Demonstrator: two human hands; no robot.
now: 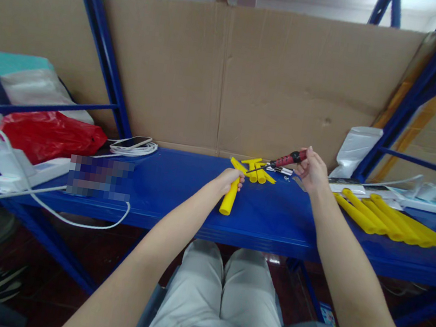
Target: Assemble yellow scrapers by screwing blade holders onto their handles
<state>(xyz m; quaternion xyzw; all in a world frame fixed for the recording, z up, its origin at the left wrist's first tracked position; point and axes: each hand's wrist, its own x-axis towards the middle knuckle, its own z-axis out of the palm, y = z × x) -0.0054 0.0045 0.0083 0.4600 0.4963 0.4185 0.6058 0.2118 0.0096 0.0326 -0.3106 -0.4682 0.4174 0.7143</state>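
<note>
My left hand [233, 181] is closed around a yellow tube [227, 203] over the middle of the blue shelf. One end of the tube points toward me and its upper end slants away past my fingers. In my right hand [312, 169] is a red and black handled screwdriver [287, 159], gripped near the end of its handle. Its thin dark shaft points left and down, its tip close to the tube beside my left hand. Several short yellow pieces [257, 176] lie just behind, near the cardboard. Small bits [286, 179] rest to their right.
Several long yellow tubes [388, 219] lie in a row at the right. A white pouch [357, 149] leans by the blue post. At the left are a red plastic bag [48, 135], a phone [133, 143] on coiled white cable, and a power strip [51, 167]. Cardboard [166, 68] walls the back.
</note>
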